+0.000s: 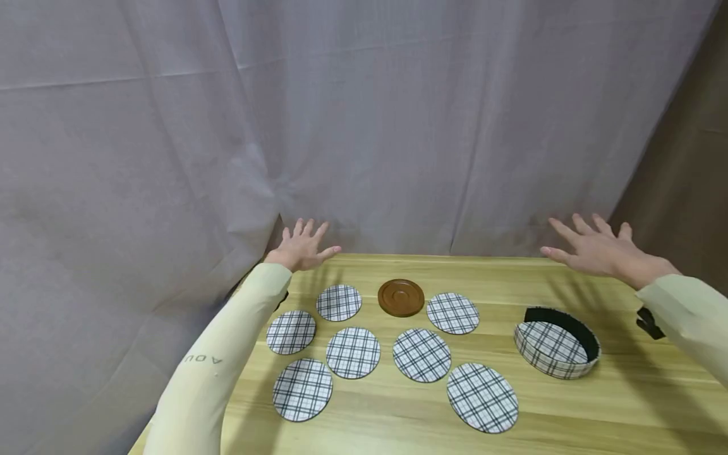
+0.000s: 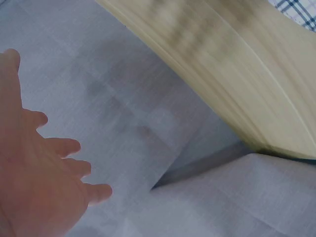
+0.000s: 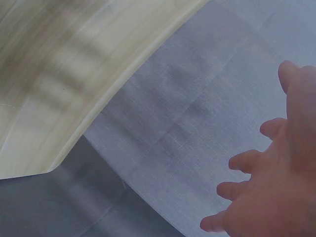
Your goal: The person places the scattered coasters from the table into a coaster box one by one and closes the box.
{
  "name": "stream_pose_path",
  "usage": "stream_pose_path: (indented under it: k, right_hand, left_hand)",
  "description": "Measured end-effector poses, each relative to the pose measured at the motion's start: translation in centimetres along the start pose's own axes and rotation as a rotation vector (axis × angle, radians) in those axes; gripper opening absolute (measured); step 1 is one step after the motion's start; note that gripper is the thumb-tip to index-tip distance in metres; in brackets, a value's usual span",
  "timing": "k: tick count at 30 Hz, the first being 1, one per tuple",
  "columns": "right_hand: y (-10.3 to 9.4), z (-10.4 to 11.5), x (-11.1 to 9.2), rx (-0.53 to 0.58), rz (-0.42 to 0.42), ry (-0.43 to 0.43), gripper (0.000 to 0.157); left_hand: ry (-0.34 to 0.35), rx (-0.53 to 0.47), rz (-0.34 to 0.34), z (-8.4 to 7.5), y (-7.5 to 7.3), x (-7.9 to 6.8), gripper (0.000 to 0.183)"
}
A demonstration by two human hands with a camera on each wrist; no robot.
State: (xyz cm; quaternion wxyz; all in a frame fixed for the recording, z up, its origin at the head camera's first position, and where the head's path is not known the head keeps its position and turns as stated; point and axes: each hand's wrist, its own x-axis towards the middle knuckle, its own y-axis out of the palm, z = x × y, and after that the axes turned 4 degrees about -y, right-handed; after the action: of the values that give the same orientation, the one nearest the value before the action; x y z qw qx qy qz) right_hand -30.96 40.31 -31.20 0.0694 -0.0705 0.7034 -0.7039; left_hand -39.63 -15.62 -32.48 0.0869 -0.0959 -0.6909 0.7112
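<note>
My left hand (image 1: 303, 248) is held up over the table's far left edge, fingers spread, holding nothing. Likewise spread and holding nothing, my right hand (image 1: 605, 253) hovers at the far right. Several round black-and-white plaid coasters lie flat and apart, among them one near the left hand (image 1: 339, 303), one in the centre (image 1: 422, 355) and one at the front right (image 1: 482, 398). A brown round coaster (image 1: 400, 297) with ring grooves lies at the back middle. Below the right hand stands a round plaid holder (image 1: 557, 370) with a black inner wall and a plaid disc inside.
The light wooden table (image 1: 392, 417) ends at the back against a grey cloth curtain (image 1: 387, 139). In the left wrist view, folded cloth (image 2: 222, 192) meets the table corner. A brown surface (image 1: 682, 183) stands on the far right.
</note>
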Motion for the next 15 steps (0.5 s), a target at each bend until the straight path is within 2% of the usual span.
stream_pose_path:
  k: [6,15]
  right_hand:
    - [0.5,0.1,-0.4,0.009,-0.006,-0.009,0.092]
    - [1.3,0.3,-0.8,0.106,-0.026,-0.022,0.088]
  left_hand:
    - [0.011,-0.031,0.007,-0.4,0.7,0.2,0.083]
    - [0.034,-0.085,-0.015,-1.3,1.3,0.6,0.085]
